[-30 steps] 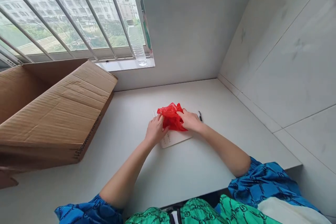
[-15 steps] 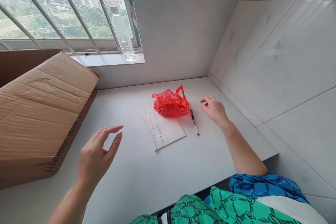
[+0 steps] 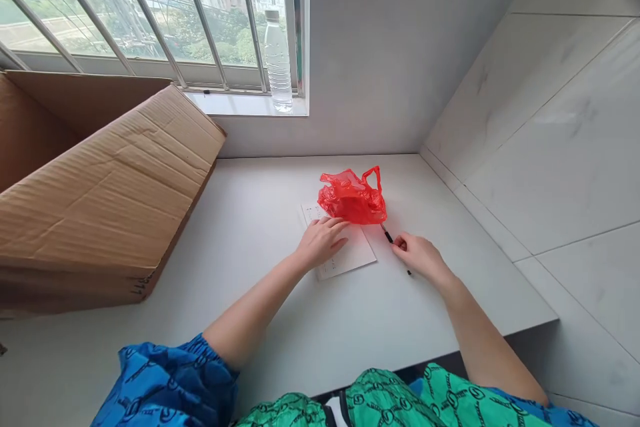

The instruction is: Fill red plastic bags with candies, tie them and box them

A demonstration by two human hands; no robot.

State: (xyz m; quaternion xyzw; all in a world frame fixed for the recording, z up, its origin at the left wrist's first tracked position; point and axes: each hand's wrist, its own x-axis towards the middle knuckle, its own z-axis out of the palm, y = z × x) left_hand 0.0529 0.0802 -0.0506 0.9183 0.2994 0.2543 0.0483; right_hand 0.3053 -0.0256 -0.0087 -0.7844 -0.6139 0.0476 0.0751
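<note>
A crumpled red plastic bag [image 3: 353, 199] sits on the far end of a white sheet of paper [image 3: 356, 251] with printed lines, on the white counter [image 3: 280, 307]. My left hand [image 3: 320, 241] lies on the paper just in front of the bag, fingers stretched flat. My right hand [image 3: 419, 255] rests over a black pen [image 3: 387, 235] lying to the right of the paper, fingers curled onto it. The pen's tip pokes out behind the hand.
A large cardboard box [image 3: 100, 180] lies tipped on the left of the counter. A clear water bottle [image 3: 278, 60] stands on the window sill [image 3: 240, 103]. Tiled wall [image 3: 550, 133] bounds the right side; the counter's front edge is near my body.
Both hands let go of the red bag and drew apart. Now the left hand has come back onto the paper and the right hand has come down onto the pen.
</note>
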